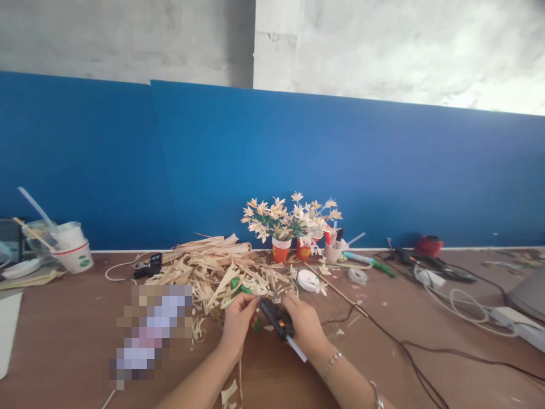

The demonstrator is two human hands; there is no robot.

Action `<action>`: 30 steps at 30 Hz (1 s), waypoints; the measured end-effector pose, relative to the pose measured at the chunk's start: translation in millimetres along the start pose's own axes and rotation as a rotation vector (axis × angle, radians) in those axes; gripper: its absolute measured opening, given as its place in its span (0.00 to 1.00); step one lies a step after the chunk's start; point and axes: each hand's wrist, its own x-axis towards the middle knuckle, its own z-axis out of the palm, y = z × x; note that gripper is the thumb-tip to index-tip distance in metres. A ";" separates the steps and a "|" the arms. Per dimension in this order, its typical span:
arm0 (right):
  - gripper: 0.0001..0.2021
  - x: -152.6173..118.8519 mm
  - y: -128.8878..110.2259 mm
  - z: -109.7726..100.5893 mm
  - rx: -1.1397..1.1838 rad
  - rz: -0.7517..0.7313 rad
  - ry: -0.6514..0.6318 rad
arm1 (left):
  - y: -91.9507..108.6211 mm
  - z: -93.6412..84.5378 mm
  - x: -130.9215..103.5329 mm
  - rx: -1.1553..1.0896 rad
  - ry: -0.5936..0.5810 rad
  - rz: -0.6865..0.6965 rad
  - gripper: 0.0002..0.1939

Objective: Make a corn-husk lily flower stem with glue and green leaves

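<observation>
My right hand (pixel 303 321) is wrapped round a black hot glue gun (pixel 275 317), and a whitish glue stick (pixel 297 349) pokes out of its back end. The gun's front points away from me, close to my left hand (pixel 239 318). Thumb and fingers of that left hand are pinched together; whatever is between them is too small to make out. Just beyond both hands lies a heap of dry, straw-coloured husk strips (pixel 213 255), with a bit of green material (pixel 240 286) in it. A thin pale strip (pixel 240 378) runs down below my left wrist.
Red cups (pixel 281 251) of pale husk flowers (pixel 276 213) stand against the blue partition (pixel 340 153). Nearby lie a white tape roll (pixel 307 280) and a thin stick (pixel 340 292). Black cable (pixel 395 341) crosses the right side. A paper cup (pixel 74 257) stands at left.
</observation>
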 end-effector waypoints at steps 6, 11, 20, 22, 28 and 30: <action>0.05 -0.7 1.9 2.0 -0.012 -0.001 0.011 | -0.7 -1.6 -0.5 0.008 0.002 0.005 0.13; 0.07 -0.6 1.4 1.6 -0.016 -0.004 0.006 | -0.9 -1.4 0.3 0.004 -0.009 0.007 0.12; 0.06 -0.6 -0.3 0.1 -0.007 0.002 0.001 | 2.7 -0.7 -1.9 0.016 0.001 -0.005 0.13; 0.06 -0.6 0.2 0.0 -0.012 0.004 -0.001 | 3.5 -0.8 -2.2 0.016 0.002 -0.002 0.14; 0.05 0.4 -1.6 -2.0 -0.018 0.010 -0.015 | 2.4 -0.5 -1.2 -0.003 0.010 0.000 0.14; 0.05 0.6 -2.4 -2.6 -0.020 0.018 -0.025 | 1.3 -0.4 -0.9 -0.003 0.002 0.000 0.14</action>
